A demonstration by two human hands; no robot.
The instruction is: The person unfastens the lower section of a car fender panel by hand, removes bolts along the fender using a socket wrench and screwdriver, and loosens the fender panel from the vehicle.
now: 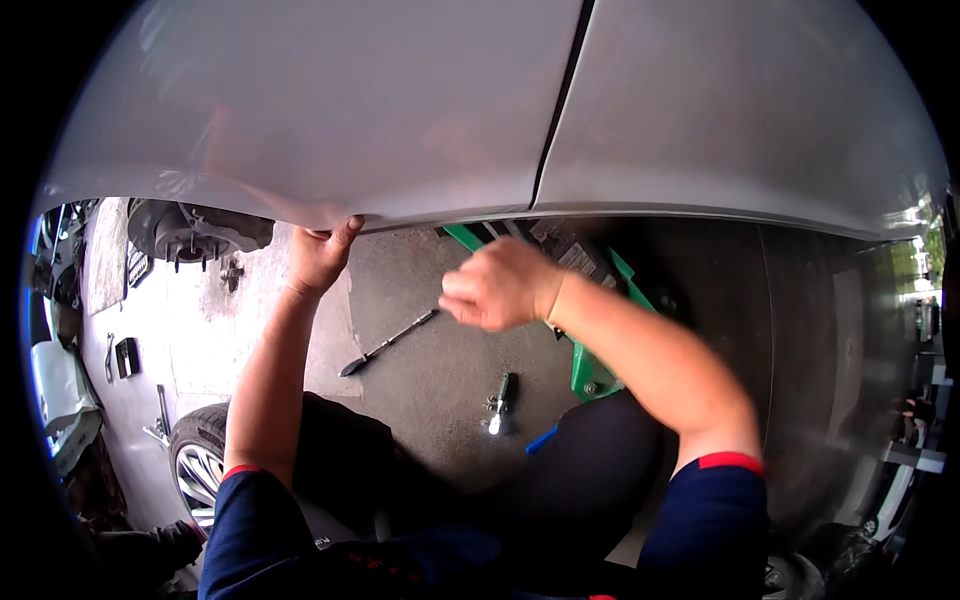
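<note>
A silver-grey car body (400, 110) spans the top of the head view, its lower edge running across above my arms. My left hand (318, 262) is at that edge, beside the bare wheel hub. Its thumb lies against the panel and the fingers curl under it, partly hidden. Bent into a closed fist, my right hand (498, 285) hangs just below the edge, apart from the panel and smeared by motion. Whatever the fist may hold is hidden. The wheel hub (190, 240), with studs and a brake disc, shows to the left without its wheel.
On the floor lie a long-handled ratchet (390, 342) and a lit work light (500, 405). A green jack (590, 370) stands under the car, right of centre. To the left are a detached wheel (195, 465), a small black box (126, 357) and a wrench (161, 415).
</note>
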